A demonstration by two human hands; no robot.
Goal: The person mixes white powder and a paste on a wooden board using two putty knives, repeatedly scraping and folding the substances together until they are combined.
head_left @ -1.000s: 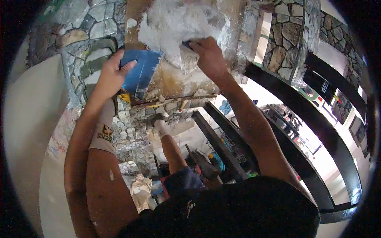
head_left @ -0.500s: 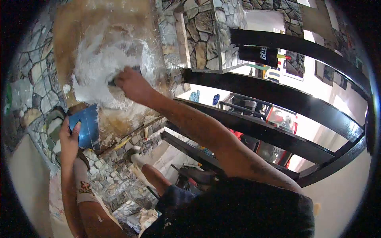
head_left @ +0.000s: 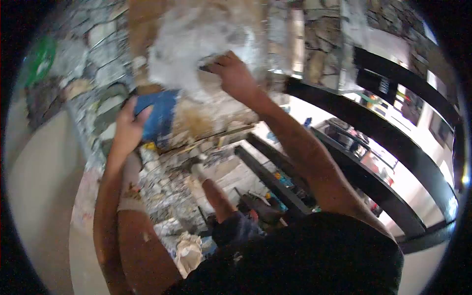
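My left hand (head_left: pixel 127 130) is closed on the near edge of a flat blue plate (head_left: pixel 162 115), its thumb over the top face. The plate lies beside the lower left corner of a brown board (head_left: pixel 140 19). My right hand (head_left: pixel 237 78) is closed around a small dark flat tool that looks like a scraper (head_left: pixel 209 65); its handle is hidden by the fingers. That tool is at a smeared patch of white paste (head_left: pixel 184 42) covering much of the board. Blur hides whether its edge touches the paste.
Black railing bars (head_left: pixel 344 110) curve along the right, with a lower room behind them. Irregular stonework (head_left: pixel 105 37) surrounds the board. A green round object (head_left: pixel 42 59) is at far left. My legs are below, one foot (head_left: pixel 196 169) on a rubble-like stone surface.
The view has shifted, so the board and both hands appear farther right, and the picture is blurrier. My right hand has moved a little over the paste; both hands keep their holds.
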